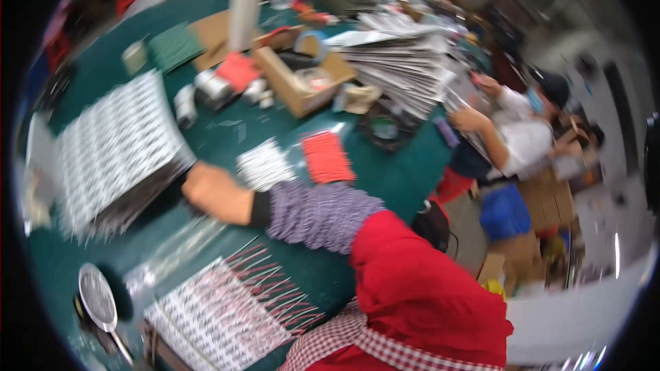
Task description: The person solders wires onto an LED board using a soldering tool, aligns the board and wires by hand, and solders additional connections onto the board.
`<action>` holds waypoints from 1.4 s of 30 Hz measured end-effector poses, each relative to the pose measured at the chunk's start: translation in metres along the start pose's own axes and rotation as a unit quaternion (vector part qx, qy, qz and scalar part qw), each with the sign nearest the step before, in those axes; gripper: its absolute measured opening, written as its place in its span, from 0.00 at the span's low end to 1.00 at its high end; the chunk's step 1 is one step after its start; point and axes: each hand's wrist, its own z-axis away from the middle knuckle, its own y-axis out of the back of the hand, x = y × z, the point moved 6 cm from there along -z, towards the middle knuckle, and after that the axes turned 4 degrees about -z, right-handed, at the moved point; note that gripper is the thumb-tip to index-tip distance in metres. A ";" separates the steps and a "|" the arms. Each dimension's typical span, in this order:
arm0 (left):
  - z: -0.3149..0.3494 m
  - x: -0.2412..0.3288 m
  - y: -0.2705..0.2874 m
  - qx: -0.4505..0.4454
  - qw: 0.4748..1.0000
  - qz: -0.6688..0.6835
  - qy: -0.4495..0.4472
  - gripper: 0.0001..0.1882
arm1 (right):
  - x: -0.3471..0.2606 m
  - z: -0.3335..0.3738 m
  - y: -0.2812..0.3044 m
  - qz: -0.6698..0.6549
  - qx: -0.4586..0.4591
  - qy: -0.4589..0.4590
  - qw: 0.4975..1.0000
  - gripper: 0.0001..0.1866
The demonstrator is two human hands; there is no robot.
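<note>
The right hand, below a purple knitted cuff and a red sleeve, is at the right-hand corner of a thick stack of white-and-grey patterned sheets, which lies tilted over the green table. The stack's corner meets the curled fingers, and its bulk spreads away to their left; blur and the stack's edge hide the fingertips, so I cannot tell whether they grip it. The left hand is out of view. Right of the stack lie white strips and, farther right, red strips. Nearer the wearer than the stack is a red-and-white woven panel with loose strip ends; beyond the stack, to the right, sits an open cardboard box.
</note>
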 end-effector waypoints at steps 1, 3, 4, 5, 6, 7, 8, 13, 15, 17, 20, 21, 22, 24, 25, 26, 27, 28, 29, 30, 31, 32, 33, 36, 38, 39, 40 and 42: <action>-0.004 -0.031 -0.005 0.038 0.998 0.006 0.051 0.36 | -0.003 -0.003 0.004 0.008 0.014 -0.005 1.000 0.04; -0.020 -0.079 -0.024 0.004 0.999 0.031 -0.016 0.33 | -0.001 0.003 0.012 0.016 0.028 -0.018 0.999 0.06; -0.031 -0.083 -0.032 -0.019 0.998 0.036 -0.053 0.30 | 0.001 0.005 0.010 0.012 0.029 -0.024 0.999 0.06; -0.031 -0.072 -0.028 -0.003 0.994 0.089 -0.063 0.22 | 0.001 0.005 0.007 0.020 0.019 -0.022 0.999 0.06; -0.036 -0.087 -0.033 -0.006 0.988 0.152 -0.035 0.19 | 0.000 0.005 0.005 0.026 0.010 -0.020 0.999 0.05; -0.035 -0.083 -0.031 -0.013 0.978 0.206 -0.012 0.19 | -0.001 0.005 0.005 0.038 0.022 -0.007 0.999 0.06; -0.036 -0.079 -0.031 -0.022 0.966 0.258 0.013 0.19 | 0.001 0.006 0.003 0.037 0.026 -0.023 0.999 0.07; 0.000 -0.058 -0.010 0.002 0.927 0.361 -0.100 0.19 | -0.005 -0.009 -0.012 0.023 0.049 -0.007 0.999 0.07; 0.011 -0.055 -0.005 0.041 0.913 0.387 -0.121 0.20 | -0.004 -0.012 -0.015 -0.002 0.048 -0.053 0.997 0.05; 0.018 -0.057 0.001 0.101 0.904 0.397 -0.122 0.22 | 0.004 -0.008 0.003 -0.037 0.019 -0.103 0.994 0.04; 0.027 -0.067 0.017 0.201 0.892 0.386 -0.120 0.25 | -0.002 -0.003 0.042 -0.003 0.051 -0.030 0.998 0.02; 0.013 -0.069 0.008 0.044 0.786 0.612 -0.069 0.22 | 0.002 0.001 0.050 0.003 0.063 -0.035 0.997 0.02; 0.011 -0.063 0.003 -0.103 0.604 0.790 -0.018 0.21 | 0.000 0.002 0.052 0.002 0.075 -0.024 0.997 0.03; 0.021 -0.057 0.009 -0.105 0.562 0.820 0.000 0.21 | 0.004 0.002 0.049 -0.013 0.027 -0.045 0.999 0.06; 0.026 -0.055 0.008 -0.136 0.501 0.855 0.004 0.22 | 0.002 0.001 0.049 -0.018 0.021 -0.034 0.999 0.06; 0.033 -0.056 0.012 -0.117 0.506 0.855 0.011 0.22 | -0.001 0.001 0.048 -0.020 0.015 -0.025 0.999 0.07; 0.041 -0.060 0.012 -0.069 0.537 0.839 0.049 0.25 | -0.007 0.000 0.049 -0.019 0.003 -0.012 1.000 0.07; 0.049 -0.067 0.014 -0.020 0.566 0.819 0.087 0.28 | -0.015 -0.003 0.050 -0.020 -0.009 0.000 1.000 0.08; 0.053 -0.068 0.016 -0.023 0.563 0.821 0.087 0.30 | -0.025 -0.006 0.053 -0.009 -0.021 0.030 0.999 0.07; 0.056 -0.070 0.016 -0.014 0.563 0.821 0.094 0.30 | -0.035 -0.011 0.063 -0.015 -0.028 0.038 0.999 0.07; 0.059 -0.067 0.019 -0.026 0.570 0.818 0.070 0.31 | -0.052 -0.016 0.067 0.025 -0.066 0.082 0.994 0.07; 0.062 -0.064 0.021 -0.039 0.577 0.815 0.047 0.32 | -0.068 -0.021 0.066 0.065 -0.102 0.126 0.985 0.07; 0.062 -0.058 0.022 -0.020 0.592 0.804 0.054 0.34 | -0.081 -0.024 0.066 0.124 -0.119 0.176 0.969 0.05; 0.073 -0.033 0.032 0.029 0.638 0.767 0.053 0.35 | -0.127 -0.030 0.036 0.161 -0.173 0.267 0.934 0.02; 0.071 -0.022 0.019 0.043 0.650 0.756 0.064 0.35 | -0.139 -0.023 0.013 0.184 -0.191 0.291 0.919 0.03; 0.071 -0.013 0.018 0.023 0.651 0.757 0.050 0.34 | -0.144 -0.020 0.000 0.222 -0.211 0.310 0.900 0.03; 0.073 -0.003 0.016 0.004 0.652 0.757 0.036 0.33 | -0.148 -0.016 -0.012 0.260 -0.229 0.330 0.878 0.04; 0.079 0.008 0.015 0.022 0.642 0.765 0.048 0.31 | -0.154 -0.013 -0.024 0.272 -0.246 0.337 0.867 0.04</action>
